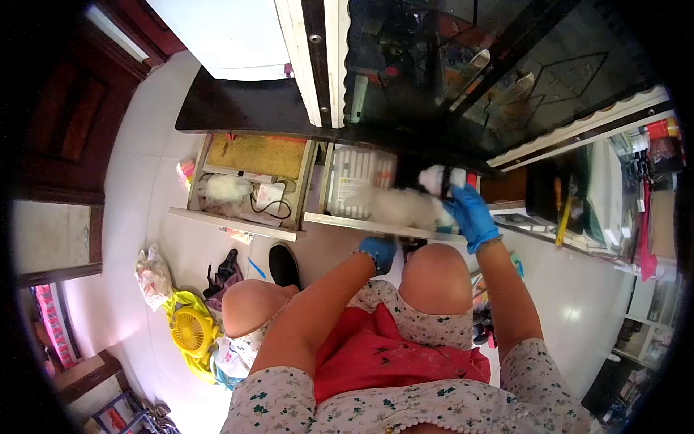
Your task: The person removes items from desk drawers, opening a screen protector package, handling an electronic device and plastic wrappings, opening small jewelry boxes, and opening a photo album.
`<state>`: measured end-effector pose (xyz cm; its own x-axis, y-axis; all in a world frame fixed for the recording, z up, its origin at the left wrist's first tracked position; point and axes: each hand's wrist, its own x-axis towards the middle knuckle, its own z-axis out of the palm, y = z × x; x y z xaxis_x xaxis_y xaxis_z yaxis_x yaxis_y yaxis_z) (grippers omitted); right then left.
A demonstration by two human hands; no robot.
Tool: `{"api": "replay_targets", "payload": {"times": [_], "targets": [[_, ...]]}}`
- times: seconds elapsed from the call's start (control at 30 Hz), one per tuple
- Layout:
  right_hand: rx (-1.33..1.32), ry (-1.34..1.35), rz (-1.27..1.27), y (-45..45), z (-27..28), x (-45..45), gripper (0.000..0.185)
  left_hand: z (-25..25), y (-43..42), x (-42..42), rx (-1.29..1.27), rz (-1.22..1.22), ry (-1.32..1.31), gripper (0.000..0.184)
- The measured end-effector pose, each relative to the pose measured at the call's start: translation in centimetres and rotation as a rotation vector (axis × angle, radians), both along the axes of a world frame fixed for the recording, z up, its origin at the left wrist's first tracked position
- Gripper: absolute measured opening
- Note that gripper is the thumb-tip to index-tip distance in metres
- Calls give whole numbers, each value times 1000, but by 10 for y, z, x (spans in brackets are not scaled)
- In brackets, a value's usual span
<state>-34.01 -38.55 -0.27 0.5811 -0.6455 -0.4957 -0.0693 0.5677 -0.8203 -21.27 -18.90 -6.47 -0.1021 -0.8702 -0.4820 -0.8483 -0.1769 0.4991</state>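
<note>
Fingers [455, 207] of my gloved right hand [473, 220] are at the blurred white item [442, 178] in the open drawer [376, 226], gripping or not I cannot tell, nor how wide my left hand [379, 254] is, near the drawer's front.

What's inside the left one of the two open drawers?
A flat yellowish piece lies at the back; nearer the front are a pale bundle, a small white object and a dark cord. Whatever lies beneath them in that drawer is covered and can't be seen.
</note>
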Motion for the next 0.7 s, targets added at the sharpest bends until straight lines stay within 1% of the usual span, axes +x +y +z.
{"api": "replay_targets", "payload": {"times": [0.03,0.07,0.1,0.17,0.2,0.23,0.27,0.3,0.37,0.47,0.5,0.53,0.57,0.63,0.67,0.7], "targets": [[-86,54,56,5,0,5,35,-3,0,-1,-4,12,2,58],[-154,52,119,9,-3,15,45,-8,1,-2,-3,11,3,58],[-194,173,161,12,-4,24,57,-13,1,-2,-20,0,-3,57],[-576,168,301,10,-29,44,71,-13,2,-2,-37,-7,-9,56],[-574,166,303,11,-37,51,71,-11,3,-2,-51,40,18,54],[-679,181,329,15,-40,62,74,-9,4,-2,-65,88,44,52],[-782,195,355,19,-40,68,77,-16,4,-3,-62,90,43,52],[-779,193,356,21,-41,71,77,-28,3,-4,-49,92,52,48],[-1242,418,423,24,-45,75,78,-30,3,-4,-35,96,61,44],[-1248,459,449,24,-42,77,77,-34,7,-6,-30,143,98,40],[-1247,458,451,24,-40,78,77,-37,8,-7,-92,154,94,39],[-1128,456,424,26,-33,80,77,-37,9,-7,-155,162,90,37],[-1010,452,398,28,-28,82,77,-38,9,-8,-155,163,90,37],[-992,452,392,25,-33,83,76,-35,7,-5,-96,104,75,40],[-974,453,386,24,-35,84,75,-31,5,-5,-97,111,75,40],[-975,451,393,23,-36,83,75,-27,4,-6,0,123,72,41]]}}
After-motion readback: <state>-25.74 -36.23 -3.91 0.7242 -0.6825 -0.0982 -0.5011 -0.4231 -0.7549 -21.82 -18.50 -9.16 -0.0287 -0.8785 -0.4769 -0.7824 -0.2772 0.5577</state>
